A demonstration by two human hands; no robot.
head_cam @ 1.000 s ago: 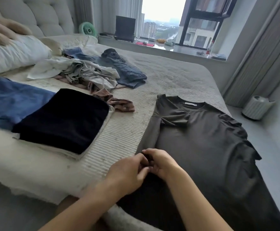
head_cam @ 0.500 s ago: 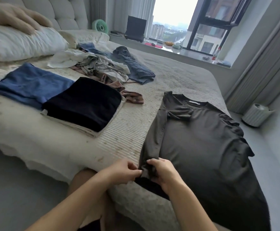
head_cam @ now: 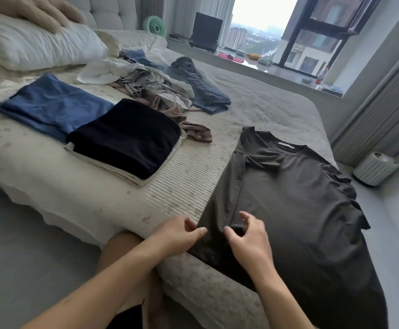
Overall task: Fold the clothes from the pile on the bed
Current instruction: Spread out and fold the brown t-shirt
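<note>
And both hands come off the hem! The left hand and right hand now hover with fingers loosely spread, each grip empty, just above the near edge of the dark shirt. It lies flat on the bed (one side already folded in), right of the folded stack; the next fold looks due.

Dark tee flat at the bed's near right corner, collar toward the far edge, left side folded inward, hem over the near edge. Left hand and right hand at its near-left hem, fingers loosely curled, no clear grip. Black fold and blue fold by the left edge; unfolded pile mid-bed beyond them.
</note>
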